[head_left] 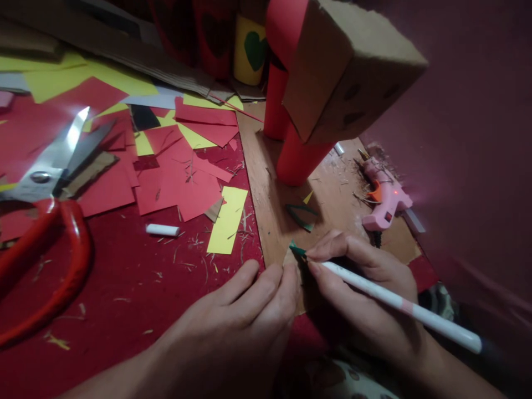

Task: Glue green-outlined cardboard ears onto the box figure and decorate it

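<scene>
My right hand (pixel 366 277) grips a slim white pen (pixel 399 302) near its green front end. That tip touches or nearly touches a small tan piece (pixel 293 259), which looks like cardboard. My left hand (pixel 249 310) holds this piece with bent fingers; most of it is hidden behind them. Both hands are low over the near end of a wooden board (pixel 270 221). Just beyond them on the board lie a dark green curved scrap (pixel 305 217) and a tiny yellow scrap (pixel 308 197).
A cardboard box head (pixel 324 83) with cut-out holes tops red tubes (pixel 301 160). A pink glue gun (pixel 386 202) with a lit light lies at right. Red-handled scissors (pixel 75 233), a white cap-like cylinder (pixel 162 229), a yellow strip (pixel 228 220) and red paper (pixel 178 183) lie left.
</scene>
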Motion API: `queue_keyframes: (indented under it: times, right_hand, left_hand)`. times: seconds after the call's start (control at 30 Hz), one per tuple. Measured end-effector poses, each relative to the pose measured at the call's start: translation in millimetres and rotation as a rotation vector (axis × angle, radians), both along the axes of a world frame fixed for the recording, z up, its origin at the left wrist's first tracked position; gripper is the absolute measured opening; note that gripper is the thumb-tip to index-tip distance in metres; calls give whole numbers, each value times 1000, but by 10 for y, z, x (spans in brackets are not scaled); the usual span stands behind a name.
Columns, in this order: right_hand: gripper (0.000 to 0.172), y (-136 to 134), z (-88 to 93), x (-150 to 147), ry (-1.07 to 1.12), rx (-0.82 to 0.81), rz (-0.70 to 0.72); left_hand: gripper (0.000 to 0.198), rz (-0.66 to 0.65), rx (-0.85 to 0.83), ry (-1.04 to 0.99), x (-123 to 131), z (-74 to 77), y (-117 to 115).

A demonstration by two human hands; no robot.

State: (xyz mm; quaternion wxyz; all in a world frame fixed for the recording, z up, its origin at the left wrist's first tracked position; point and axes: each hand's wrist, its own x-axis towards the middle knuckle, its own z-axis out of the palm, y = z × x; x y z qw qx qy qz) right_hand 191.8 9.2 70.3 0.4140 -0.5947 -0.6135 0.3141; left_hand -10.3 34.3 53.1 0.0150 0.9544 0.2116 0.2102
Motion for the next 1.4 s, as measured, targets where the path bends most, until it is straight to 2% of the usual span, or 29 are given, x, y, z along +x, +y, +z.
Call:
queue_keyframes:
  times: [0.33, 0.5, 0.77, 0.93, 1.03, 1.27, 1.4]
  right_hand:
    - [14, 0, 37, 10, 7, -5, 14]
    - [15, -1, 37, -9, 28, -21, -37]
    - [13, 9, 34, 25, -17, 13, 51]
    - [12, 1, 67, -8, 123, -43, -93]
    - [13, 9, 71, 8, 167, -41, -123]
    - [10, 79, 101, 10, 55, -124, -118]
    - [11, 75, 103, -9, -12, -116, -101]
  left_hand:
    - [41, 1, 5, -25, 5, 46, 18]
    - [45, 40, 35, -69, 62, 5, 10]
    - [41, 14, 4, -32, 0, 24, -12]
    - [41, 8, -1, -20, 2, 25, -26]
    - [43, 11, -28, -11, 22, 10, -27]
    - [45, 27, 21, -30, 28, 34, -4]
    - [47, 17, 19, -20, 31, 12, -10]
